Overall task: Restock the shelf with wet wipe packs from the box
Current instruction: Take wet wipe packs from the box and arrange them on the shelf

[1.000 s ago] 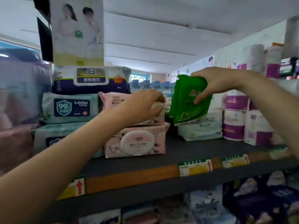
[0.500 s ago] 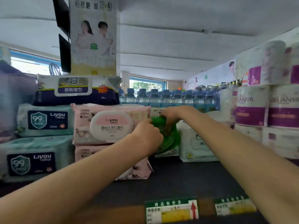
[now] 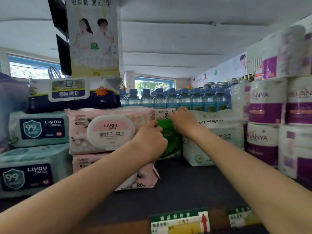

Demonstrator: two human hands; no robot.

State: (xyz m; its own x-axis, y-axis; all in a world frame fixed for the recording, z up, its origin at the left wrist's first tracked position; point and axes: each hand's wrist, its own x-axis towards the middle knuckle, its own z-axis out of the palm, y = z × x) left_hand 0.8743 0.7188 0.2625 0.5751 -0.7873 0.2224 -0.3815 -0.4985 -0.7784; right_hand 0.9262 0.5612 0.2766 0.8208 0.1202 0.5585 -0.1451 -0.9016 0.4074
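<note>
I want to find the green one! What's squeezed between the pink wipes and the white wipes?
The head camera shows the green pack standing between the pink wipes and the white wipes, with both hands on it.

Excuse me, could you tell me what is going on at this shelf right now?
A person is restocking wet wipes. Both hands are on a green wipe pack, the left hand at its left side and the right hand on top, fitting it into the gap between the pink Liyou packs and a white baby wipes pack at the back of the dark shelf. The pack stands upright and is not yet released.
</note>
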